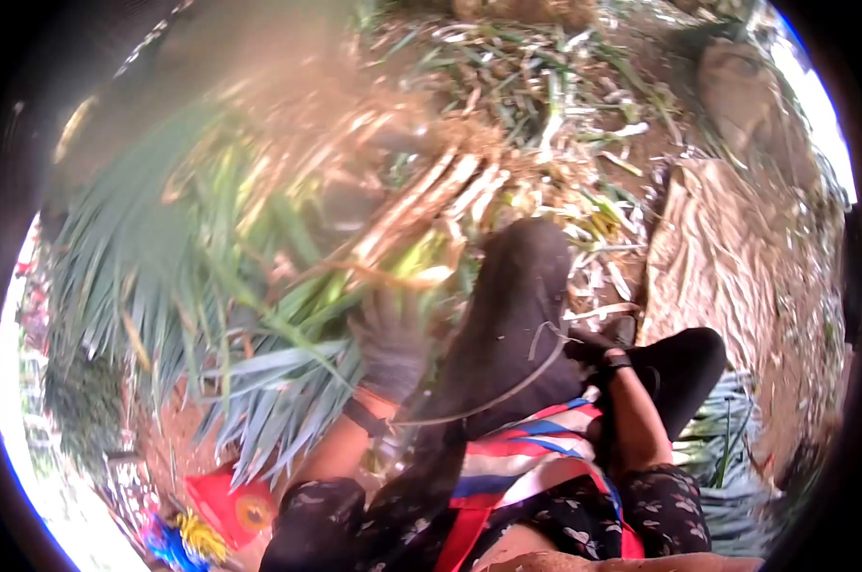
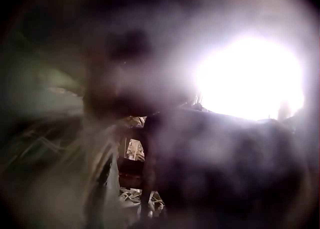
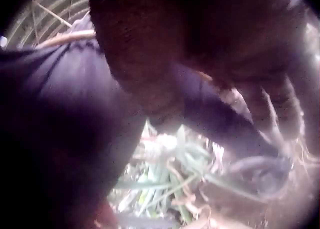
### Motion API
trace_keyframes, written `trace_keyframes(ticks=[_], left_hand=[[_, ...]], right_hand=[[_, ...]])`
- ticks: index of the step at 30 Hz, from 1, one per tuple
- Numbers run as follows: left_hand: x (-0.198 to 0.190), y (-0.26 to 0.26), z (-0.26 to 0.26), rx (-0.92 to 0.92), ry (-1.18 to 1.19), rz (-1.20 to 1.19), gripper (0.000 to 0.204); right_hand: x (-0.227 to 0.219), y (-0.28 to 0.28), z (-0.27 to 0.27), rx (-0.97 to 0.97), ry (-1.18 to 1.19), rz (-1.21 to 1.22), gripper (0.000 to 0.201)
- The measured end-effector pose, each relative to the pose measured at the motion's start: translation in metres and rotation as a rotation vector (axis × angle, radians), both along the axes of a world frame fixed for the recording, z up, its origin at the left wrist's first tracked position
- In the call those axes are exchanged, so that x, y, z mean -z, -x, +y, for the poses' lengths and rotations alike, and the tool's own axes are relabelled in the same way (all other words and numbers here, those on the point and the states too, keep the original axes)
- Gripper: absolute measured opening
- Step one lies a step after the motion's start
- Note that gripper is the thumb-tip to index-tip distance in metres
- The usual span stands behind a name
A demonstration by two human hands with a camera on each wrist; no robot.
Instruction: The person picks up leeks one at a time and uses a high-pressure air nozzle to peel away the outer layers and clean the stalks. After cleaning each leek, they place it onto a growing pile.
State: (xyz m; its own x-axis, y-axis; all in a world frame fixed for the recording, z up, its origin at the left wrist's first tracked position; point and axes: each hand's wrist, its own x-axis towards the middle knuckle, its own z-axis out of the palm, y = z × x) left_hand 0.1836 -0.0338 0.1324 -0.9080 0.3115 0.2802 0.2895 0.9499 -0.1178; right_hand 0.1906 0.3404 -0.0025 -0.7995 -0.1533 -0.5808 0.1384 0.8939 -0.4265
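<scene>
A pile of leeks (image 1: pixel 426 205) lies left of centre in the head view, pale stems and roots toward the back, broad green leaves (image 1: pixel 154 257) fanning left. My left hand (image 1: pixel 390 348), in a grey glove, rests against the leaves beside my knee, its blurred fingers extended. Near the other knee my dark-gloved right hand (image 1: pixel 593 345) holds the end of a thin brown strip (image 1: pixel 493 405) that arcs across my lap toward the left wrist. In the right wrist view, thumb and bent fingers (image 3: pixel 262 106) show, with fine strands at the fingertips. The left wrist view is dark and blurred.
Loose leaves and peelings (image 1: pixel 545 95) litter the ground ahead. A creased tan sack (image 1: pixel 708 248) lies to the right. More leek leaves (image 1: pixel 727 429) lie behind my right knee. A red object (image 1: pixel 226 505) and a yellow bundle (image 1: pixel 200 537) sit at lower left.
</scene>
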Motion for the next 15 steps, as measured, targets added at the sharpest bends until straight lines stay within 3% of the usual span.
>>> trace_keyframes(ticks=[4,5,7,9,11,13,15], left_hand=[[0.005,0.021,0.034,0.045,-0.041,-0.089,0.073],[0.004,0.027,0.037,0.034,-0.021,-0.121,0.072],[0.043,0.049,0.031,-0.072,0.284,-0.127,0.071],[0.047,0.069,0.025,-0.13,0.28,-0.276,0.069],[0.055,0.089,0.017,-0.192,0.3,-0.283,0.068],[0.057,0.101,0.009,-0.221,0.29,-0.223,0.064],[0.066,0.125,-0.005,-0.286,0.261,-0.087,0.071]], right_hand=[[0.109,-0.02,-0.017,-0.371,-0.04,0.122,0.02],[0.1,-0.02,-0.023,-0.197,0.089,0.068,0.019],[0.047,-0.022,-0.026,0.442,0.511,-0.083,0.02],[-0.023,-0.021,-0.037,0.782,0.717,-0.127,0.022],[0.011,-0.022,-0.021,0.49,0.48,0.062,0.024],[0.079,-0.02,-0.005,0.19,0.238,0.219,0.028],[0.114,-0.014,0.009,-0.001,0.039,0.541,0.033]])
